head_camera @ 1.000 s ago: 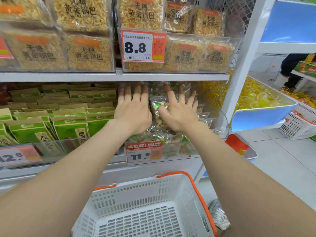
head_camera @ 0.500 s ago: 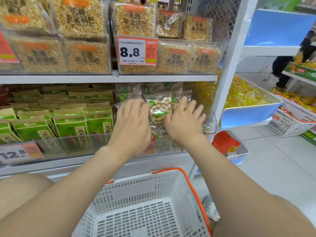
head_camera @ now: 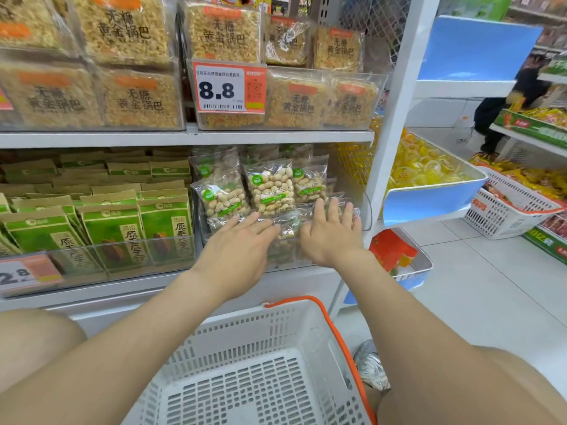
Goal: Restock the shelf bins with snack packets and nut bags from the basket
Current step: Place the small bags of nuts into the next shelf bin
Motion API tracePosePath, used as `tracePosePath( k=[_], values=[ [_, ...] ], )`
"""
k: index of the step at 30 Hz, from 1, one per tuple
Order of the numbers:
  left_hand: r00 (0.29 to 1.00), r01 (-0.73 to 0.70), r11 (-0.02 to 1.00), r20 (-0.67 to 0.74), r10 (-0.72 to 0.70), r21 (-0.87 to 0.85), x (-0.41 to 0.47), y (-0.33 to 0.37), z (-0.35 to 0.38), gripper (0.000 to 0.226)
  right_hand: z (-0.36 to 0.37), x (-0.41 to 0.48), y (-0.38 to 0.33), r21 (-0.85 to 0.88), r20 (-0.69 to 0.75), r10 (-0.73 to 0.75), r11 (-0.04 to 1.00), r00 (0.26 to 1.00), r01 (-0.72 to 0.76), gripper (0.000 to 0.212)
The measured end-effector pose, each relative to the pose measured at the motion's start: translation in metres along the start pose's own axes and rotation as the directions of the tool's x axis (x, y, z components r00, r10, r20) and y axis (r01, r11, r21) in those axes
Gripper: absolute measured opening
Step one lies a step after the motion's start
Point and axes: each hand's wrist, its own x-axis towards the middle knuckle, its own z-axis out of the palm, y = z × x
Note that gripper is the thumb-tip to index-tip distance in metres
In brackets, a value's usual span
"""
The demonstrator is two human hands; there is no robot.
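Observation:
Clear peanut bags [head_camera: 270, 188] with green labels stand upright in the transparent shelf bin [head_camera: 366, 207] on the lower shelf. My left hand [head_camera: 237, 251] lies at the bin's front with fingers straight, touching the lower edge of the front bags. My right hand [head_camera: 333, 234] is beside it, fingers spread, touching the bags on the right side. Neither hand holds anything. The white basket [head_camera: 257, 342] with an orange handle sits below my arms, and its visible inside is bare.
Green seed packets [head_camera: 113, 231] fill the bin to the left. Rice-crust packets [head_camera: 224, 32] and an 8.8 price tag [head_camera: 230, 88] are on the shelf above. A white upright post [head_camera: 395, 102] stands on the right. Beyond it are a blue tub of yellow sweets [head_camera: 429, 200], another basket [head_camera: 503, 216] and a person [head_camera: 503, 111].
Both hands have drawn back from deep inside the bin to its front edge. The peanut bags, pressed under my hands before, now stand upright and uncovered.

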Motion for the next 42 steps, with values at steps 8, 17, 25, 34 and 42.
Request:
tracePosePath(
  k=[8,17,25,34,42],
  values=[
    [0.999,0.032,0.995,-0.030,-0.029,0.097,-0.007,0.002,-0.001,0.064,0.018,-0.009,-0.020,0.262,-0.397,0.197,0.960,0.896,-0.095,0.074],
    [0.954,0.285,0.948,-0.136,-0.266,0.145,-0.022,-0.006,-0.009,0.044,0.019,-0.020,-0.037,0.889,0.386,0.495,0.027,0.778,-0.458,0.074],
    [0.955,0.294,0.912,-0.057,-0.290,0.286,-0.018,-0.010,-0.019,0.032,0.011,0.009,-0.038,0.876,0.454,0.263,0.041,0.851,-0.480,0.040],
    [0.937,0.347,0.888,-0.072,-0.341,0.303,-0.006,-0.025,-0.027,0.030,-0.001,0.018,-0.047,0.895,0.418,0.240,0.056,0.876,-0.442,0.039],
    [0.955,0.291,0.890,-0.043,-0.295,0.351,-0.001,-0.024,-0.015,0.031,0.008,0.026,-0.050,0.911,0.372,0.285,0.069,0.883,-0.406,0.043]
  ],
)
